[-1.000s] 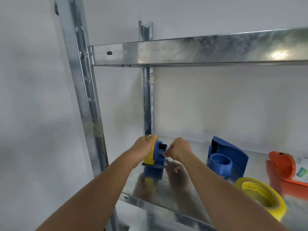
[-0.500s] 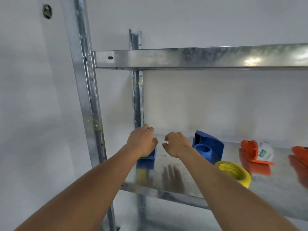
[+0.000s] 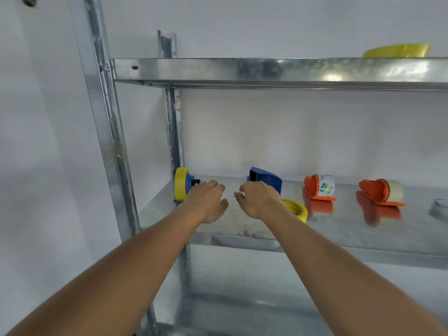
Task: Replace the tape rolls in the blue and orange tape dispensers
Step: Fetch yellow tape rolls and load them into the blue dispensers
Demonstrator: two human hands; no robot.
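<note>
Galvanized metal shelf (image 3: 339, 229) at chest height against a white wall; nearest me, my left hand (image 3: 207, 202) and right hand (image 3: 260, 200) hover over it, fingers loosely curled, holding nothing. Just past the right hand lies a loose yellow tape roll (image 3: 297, 209). Farther back: blue dispenser (image 3: 186, 186) loaded with yellow tape at left, empty blue dispenser (image 3: 266, 179) mid-shelf, two orange dispensers (image 3: 317, 189) (image 3: 378, 191) with rolls at right.
</note>
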